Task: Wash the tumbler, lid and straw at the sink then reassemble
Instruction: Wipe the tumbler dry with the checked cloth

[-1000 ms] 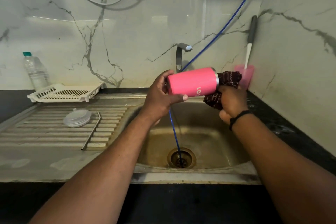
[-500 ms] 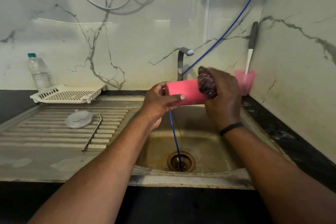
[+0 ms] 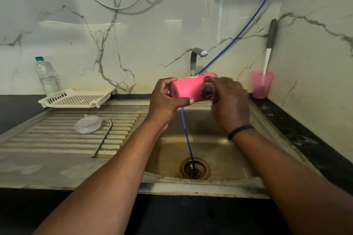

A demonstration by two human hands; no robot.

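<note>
The pink tumbler point(image 3: 188, 88) lies on its side in the air above the sink basin point(image 3: 215, 145). My left hand point(image 3: 165, 101) grips its base end. My right hand point(image 3: 230, 101) presses a dark maroon cloth point(image 3: 208, 89) against the tumbler's outer wall near its mouth, which is hidden by hand and cloth. The clear lid point(image 3: 88, 124) and the bent metal straw point(image 3: 102, 138) lie on the ribbed drainboard point(image 3: 47, 139) to the left of the basin.
A faucet point(image 3: 196, 59) stands behind the tumbler. A blue hose point(image 3: 187, 135) runs from the upper right wall down into the drain. A white tray point(image 3: 76, 98) and a water bottle point(image 3: 47, 76) stand at the back left, a pink cup point(image 3: 262, 85) with a brush at the back right.
My right hand has moved the cloth from the tumbler's mouth onto its outer side. The tumbler has tilted a little, base end lower.
</note>
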